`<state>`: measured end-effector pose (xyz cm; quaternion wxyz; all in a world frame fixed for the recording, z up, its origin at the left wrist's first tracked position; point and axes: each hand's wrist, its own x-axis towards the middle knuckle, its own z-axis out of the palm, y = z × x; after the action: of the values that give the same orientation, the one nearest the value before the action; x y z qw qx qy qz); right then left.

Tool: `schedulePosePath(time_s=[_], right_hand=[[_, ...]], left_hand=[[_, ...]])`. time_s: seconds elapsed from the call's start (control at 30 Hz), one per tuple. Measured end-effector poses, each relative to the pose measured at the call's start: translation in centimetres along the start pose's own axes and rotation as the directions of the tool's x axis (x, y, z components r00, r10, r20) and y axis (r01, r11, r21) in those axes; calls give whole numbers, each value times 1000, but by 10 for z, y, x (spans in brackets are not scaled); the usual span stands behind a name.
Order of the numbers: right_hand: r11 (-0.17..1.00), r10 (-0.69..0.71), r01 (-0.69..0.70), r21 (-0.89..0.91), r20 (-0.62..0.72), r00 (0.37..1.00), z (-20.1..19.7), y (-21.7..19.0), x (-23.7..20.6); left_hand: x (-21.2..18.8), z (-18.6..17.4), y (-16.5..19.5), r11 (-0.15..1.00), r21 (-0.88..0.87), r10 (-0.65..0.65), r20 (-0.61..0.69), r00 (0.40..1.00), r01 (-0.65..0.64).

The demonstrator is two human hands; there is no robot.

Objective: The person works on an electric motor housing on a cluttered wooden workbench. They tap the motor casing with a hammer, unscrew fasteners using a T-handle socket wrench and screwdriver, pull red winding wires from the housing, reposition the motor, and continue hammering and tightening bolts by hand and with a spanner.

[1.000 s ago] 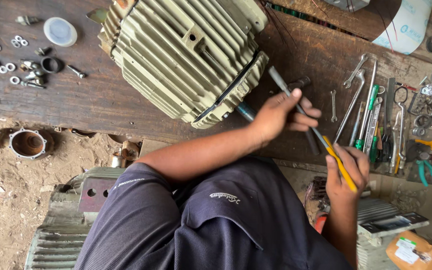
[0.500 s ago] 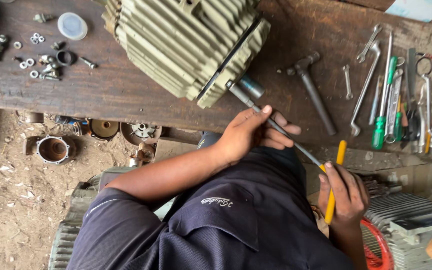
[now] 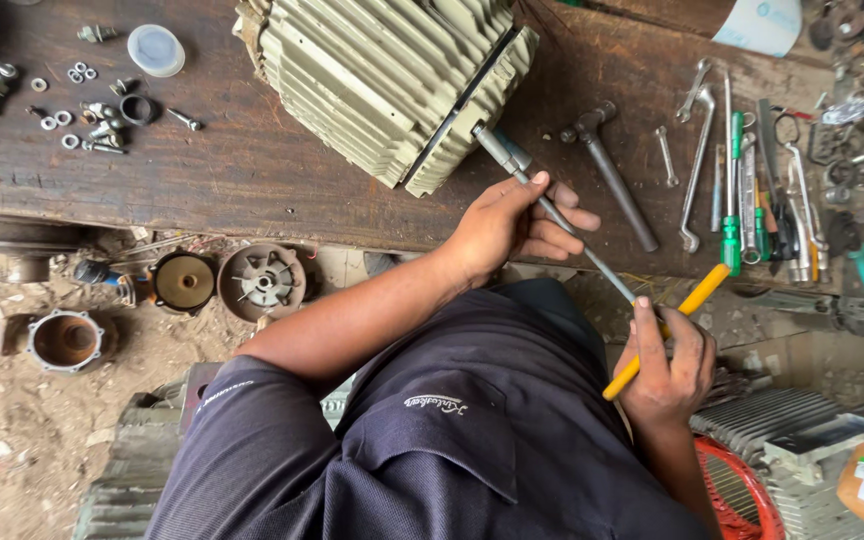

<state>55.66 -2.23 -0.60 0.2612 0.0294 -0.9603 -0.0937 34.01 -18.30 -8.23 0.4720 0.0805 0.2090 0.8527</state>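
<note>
A large ribbed, pale green motor housing (image 3: pixel 392 80) lies on the dark wooden bench (image 3: pixel 252 170). My left hand (image 3: pixel 512 225) grips a long grey metal rod (image 3: pixel 512 170), whose thick end rests against the seam at the housing's edge. My right hand (image 3: pixel 667 365) is closed around a yellow tool handle (image 3: pixel 697 295) at the rod's lower end. Whether the handle and the rod are one tool, I cannot tell. Both hands are over the bench's near edge, above my dark shirt.
Wrenches, a hammer (image 3: pixel 607 170), a green screwdriver (image 3: pixel 732 200) and pliers lie in a row at the right. Bolts, washers and a white lid (image 3: pixel 155 48) sit at the left. Round motor parts (image 3: pixel 262 280) rest on the dirt floor. More ribbed housings (image 3: pixel 802 420) are near my legs.
The view has shifted, so the housing now sits more to the centre. My left hand has slid along the rod, and the yellow handle has tilted outward in my right hand.
</note>
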Motion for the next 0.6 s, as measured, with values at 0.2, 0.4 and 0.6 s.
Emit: schedulePosePath(time_s=[0.2, 0.4, 0.6], right_hand=[[998, -53, 50, -48, -79, 995, 6, -3, -2], [544, 346, -455, 705, 305, 887, 12, 18, -8], [512, 455, -410, 755, 167, 875, 18, 29, -28]], left_hand=[[0, -8, 3, 999, 28, 34, 36, 999, -35], [0, -10, 2, 999, 44, 28, 24, 999, -29], [4, -6, -2, 998, -31, 53, -18, 998, -54]])
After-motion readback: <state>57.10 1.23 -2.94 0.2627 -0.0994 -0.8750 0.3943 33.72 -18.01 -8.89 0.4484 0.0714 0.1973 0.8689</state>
